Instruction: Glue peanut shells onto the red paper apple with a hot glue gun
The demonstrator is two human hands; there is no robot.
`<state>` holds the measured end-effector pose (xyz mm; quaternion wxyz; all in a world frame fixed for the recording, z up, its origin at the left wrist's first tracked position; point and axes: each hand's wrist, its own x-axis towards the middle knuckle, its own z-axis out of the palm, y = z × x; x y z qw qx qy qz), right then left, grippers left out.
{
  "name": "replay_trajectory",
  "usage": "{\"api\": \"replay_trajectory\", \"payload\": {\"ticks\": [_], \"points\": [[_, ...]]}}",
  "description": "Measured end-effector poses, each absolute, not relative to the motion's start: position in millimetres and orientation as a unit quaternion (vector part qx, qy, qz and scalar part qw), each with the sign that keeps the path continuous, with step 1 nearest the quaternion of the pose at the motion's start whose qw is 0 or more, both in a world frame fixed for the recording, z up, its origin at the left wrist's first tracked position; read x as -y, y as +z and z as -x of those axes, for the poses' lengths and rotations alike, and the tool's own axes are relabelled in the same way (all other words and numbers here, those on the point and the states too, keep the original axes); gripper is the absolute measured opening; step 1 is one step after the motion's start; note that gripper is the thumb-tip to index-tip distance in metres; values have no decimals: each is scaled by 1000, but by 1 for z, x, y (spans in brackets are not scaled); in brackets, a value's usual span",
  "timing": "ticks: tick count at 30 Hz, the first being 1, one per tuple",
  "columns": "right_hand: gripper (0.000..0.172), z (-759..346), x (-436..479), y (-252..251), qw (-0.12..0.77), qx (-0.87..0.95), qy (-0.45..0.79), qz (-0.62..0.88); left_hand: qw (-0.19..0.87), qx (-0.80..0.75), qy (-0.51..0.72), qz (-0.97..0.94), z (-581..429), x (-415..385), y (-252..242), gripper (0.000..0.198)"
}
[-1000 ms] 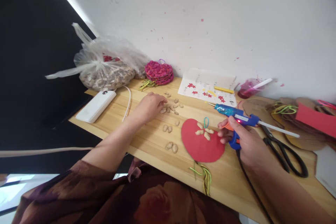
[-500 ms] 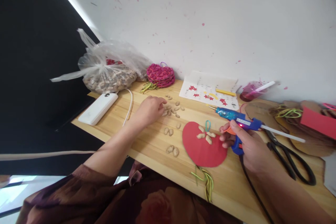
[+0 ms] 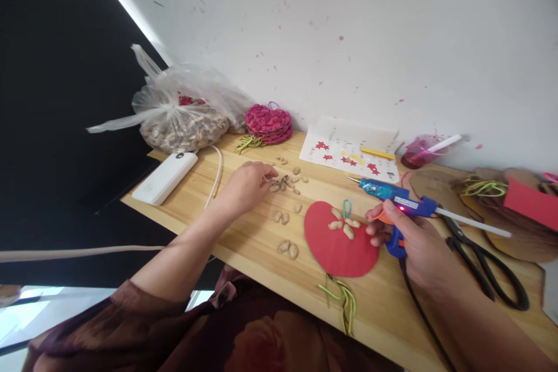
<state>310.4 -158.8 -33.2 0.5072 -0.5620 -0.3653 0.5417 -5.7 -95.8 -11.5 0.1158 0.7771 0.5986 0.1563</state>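
My left hand point(image 3: 249, 187) reaches over the small pile of peanuts point(image 3: 284, 183), its fingers loosely bent and apart; the fingertips are partly hidden beside the nearest shells. My right hand point(image 3: 421, 244) is wrapped round a blue hot glue gun point(image 3: 394, 196) with an orange trigger, a lit red light and a white glue stick out of its back. The nozzle points left, above the table. Between my hands lies a red heart-shaped paper point(image 3: 337, 253) with several peanuts point(image 3: 349, 232) set like a flower, a blue loop point(image 3: 347, 209) at its top and a green-yellow tassel point(image 3: 346, 305) below.
Loose peanuts point(image 3: 288, 249) lie left of the heart. A white power bank point(image 3: 165, 179) and a plastic bag point(image 3: 183, 128) are at left, pink heart crafts point(image 3: 268, 125) behind. A printed sheet point(image 3: 314, 154), cup point(image 3: 421, 154), black scissors point(image 3: 488, 267) and cardboard pieces point(image 3: 440, 186) are beyond and right.
My left hand stays at the peanut pile, its fingers shifting slightly and baring darker shells. My right hand keeps the glue gun in the same place; the view has moved slightly.
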Motion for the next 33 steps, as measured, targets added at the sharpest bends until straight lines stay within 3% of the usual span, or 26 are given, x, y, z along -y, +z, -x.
{"api": "replay_trajectory", "payload": {"ticks": [11, 17, 19, 23, 33], "points": [[46, -309, 159, -32, 501, 362, 543, 569, 139, -593, 183, -772, -1, 80, -23, 30], [45, -309, 160, -31, 503, 362, 540, 569, 377, -544, 257, -704, -6, 96, -17, 20], [45, -309, 160, -31, 502, 365, 541, 568, 408, -529, 245, -703, -12, 100, -22, 17], [44, -310, 160, -33, 496, 375, 540, 567, 386, -541, 212, -716, -21, 102, -31, 19], [46, -309, 159, -32, 493, 374, 537, 574, 202, -573, 183, -773, -15, 104, -17, 15]]}}
